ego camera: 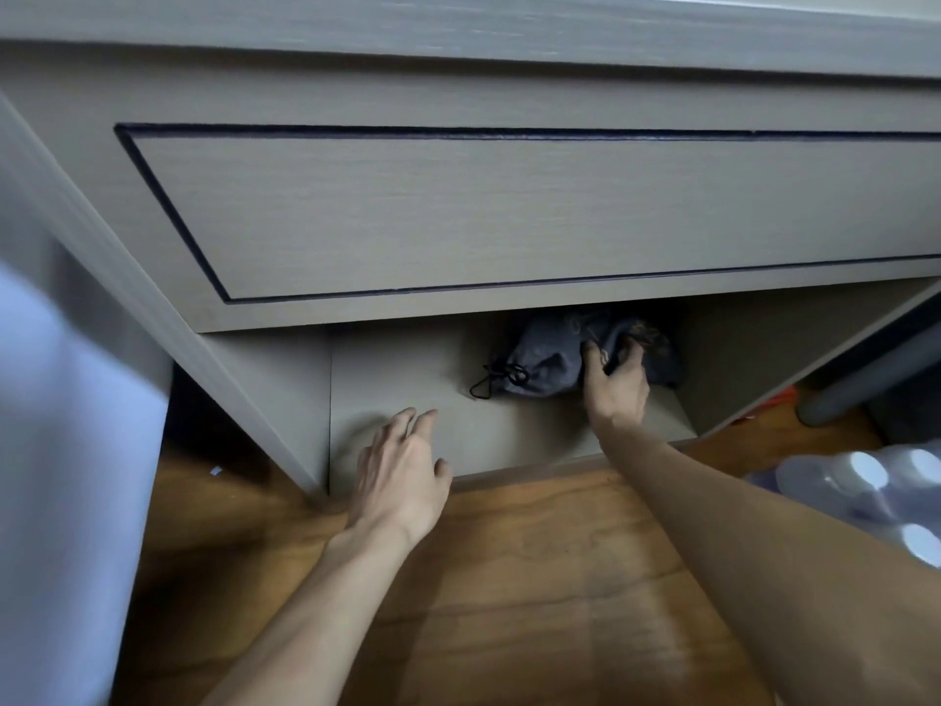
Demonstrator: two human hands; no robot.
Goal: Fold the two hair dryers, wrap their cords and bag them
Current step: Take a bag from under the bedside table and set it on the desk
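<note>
Grey drawstring bag (547,361) lies in the open shelf (397,384) under the drawer front (509,211), centre-right of frame; long axis runs left-right, cinched neck and black cord (496,379) pointing left. Right hand (616,382) grips the bag's right end. Left hand (402,476) hovers, fingers relaxed, over the shelf lip, holding nothing. Wood floor (534,578) below; bottle pack (876,491) at right edge.
</note>
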